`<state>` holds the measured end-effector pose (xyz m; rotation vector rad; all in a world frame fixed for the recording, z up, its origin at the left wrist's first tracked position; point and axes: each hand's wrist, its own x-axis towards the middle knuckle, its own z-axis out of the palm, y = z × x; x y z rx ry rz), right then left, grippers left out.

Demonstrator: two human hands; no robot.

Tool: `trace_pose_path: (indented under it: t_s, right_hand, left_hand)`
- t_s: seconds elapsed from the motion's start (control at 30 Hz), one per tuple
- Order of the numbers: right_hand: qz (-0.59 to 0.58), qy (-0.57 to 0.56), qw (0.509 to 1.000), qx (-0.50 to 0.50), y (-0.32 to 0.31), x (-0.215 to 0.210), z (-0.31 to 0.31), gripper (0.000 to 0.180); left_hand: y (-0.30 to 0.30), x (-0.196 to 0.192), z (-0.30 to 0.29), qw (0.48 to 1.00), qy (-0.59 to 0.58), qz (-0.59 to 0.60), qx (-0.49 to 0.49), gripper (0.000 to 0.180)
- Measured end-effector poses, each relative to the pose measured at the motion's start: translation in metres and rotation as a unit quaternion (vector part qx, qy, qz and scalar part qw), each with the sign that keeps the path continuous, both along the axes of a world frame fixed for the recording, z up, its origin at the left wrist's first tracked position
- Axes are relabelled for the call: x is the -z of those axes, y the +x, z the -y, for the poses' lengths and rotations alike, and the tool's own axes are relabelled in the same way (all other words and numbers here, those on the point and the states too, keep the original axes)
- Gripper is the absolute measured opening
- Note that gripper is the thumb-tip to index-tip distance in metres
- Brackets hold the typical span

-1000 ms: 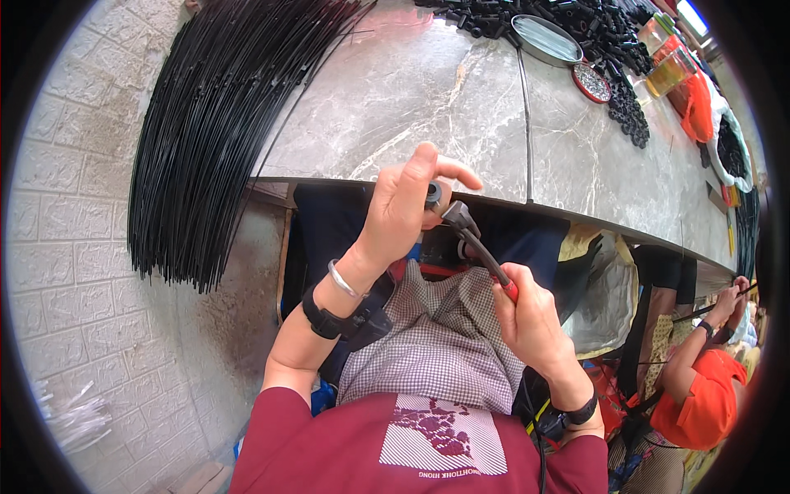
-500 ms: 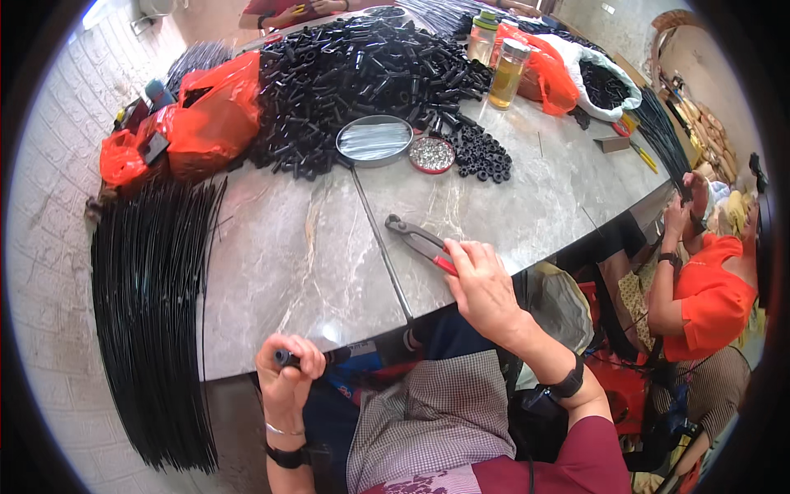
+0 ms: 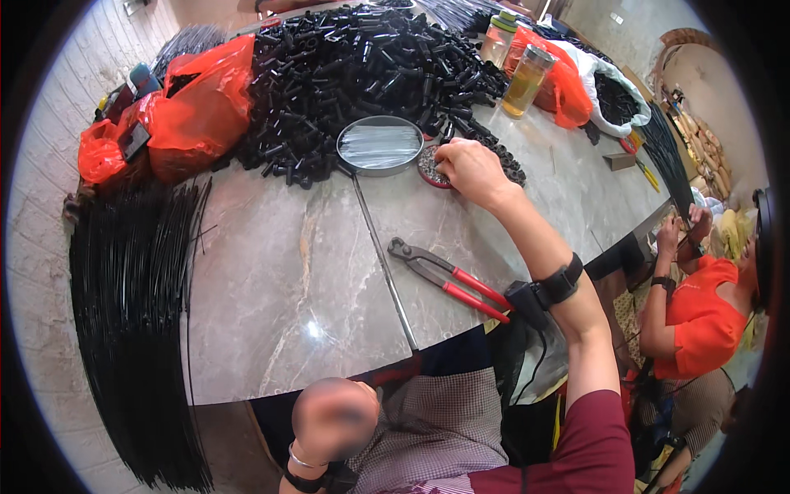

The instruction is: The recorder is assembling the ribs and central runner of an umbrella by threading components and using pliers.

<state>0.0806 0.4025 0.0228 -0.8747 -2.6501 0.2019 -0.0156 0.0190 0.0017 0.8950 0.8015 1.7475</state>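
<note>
small round tin [image 3: 434, 167] of tiny bits sits under the right hand [image 3: 467, 169], fingertips curled down into it, pinching narrow; can't tell if a piece is caught yet. just left of that hand is a round lid [image 3: 380, 145] w/ clear film, and beyond both the big pile of black tubes [image 3: 362, 66]. pliers [image 3: 448, 279] w/ red handles lie on the marble table [image 3: 288, 288] btw the right hand and the body, near the right forearm, not held. left hand [image 3: 333, 418] is low, close to the chest below the table edge, closed in a fist, blurred; can't tell what's in it. bundle of black rods [image 3: 132, 313] hangs off the table well left of the left hand. orange bags [image 3: 193, 103] far left of the right hand, 2 jars [image 3: 527, 78] just beyond it. another person in orange [image 3: 699, 317] works off to the right. to do the pick well, i'd say: take one bit only w/ thumb + forefinger, lift straight up so the tin doesn't tip or slide, keep the wrist clear of the lid.
</note>
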Motion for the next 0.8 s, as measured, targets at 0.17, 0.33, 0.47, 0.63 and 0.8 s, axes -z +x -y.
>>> trace_pose_path:
  t_s: [0.17, 0.33, 0.47, 0.63, 0.8]
  right_hand:
    - [0.089, -0.008, 0.991, 0.096, 0.016, -0.005, -0.001, 0.012]
    - [0.053, 0.014, 0.996, 0.067, -0.025, 0.008, 0.002, 0.015]
    - [-0.114, 0.007, 0.992, 0.056, 0.003, -0.003, -0.006, 0.012]
    - [-0.328, -0.353, 0.873, -0.072, 0.034, -0.048, 0.043, 0.016]
    - [-0.424, -0.631, 0.634, -0.144, 0.084, -0.050, 0.114, 0.013]
  left_hand:
    - [0.002, 0.006, -0.006, 0.996, -0.089, 0.000, 0.029, 0.029]
    - [0.003, 0.018, -0.002, 0.999, -0.015, -0.012, -0.041, 0.027]
    - [0.013, 0.018, -0.011, 1.000, 0.006, -0.019, -0.013, 0.021]
    - [0.018, 0.008, -0.005, 0.998, -0.036, -0.036, -0.044, 0.022]
    - [0.033, 0.008, -0.003, 0.995, -0.032, -0.047, -0.077, 0.027]
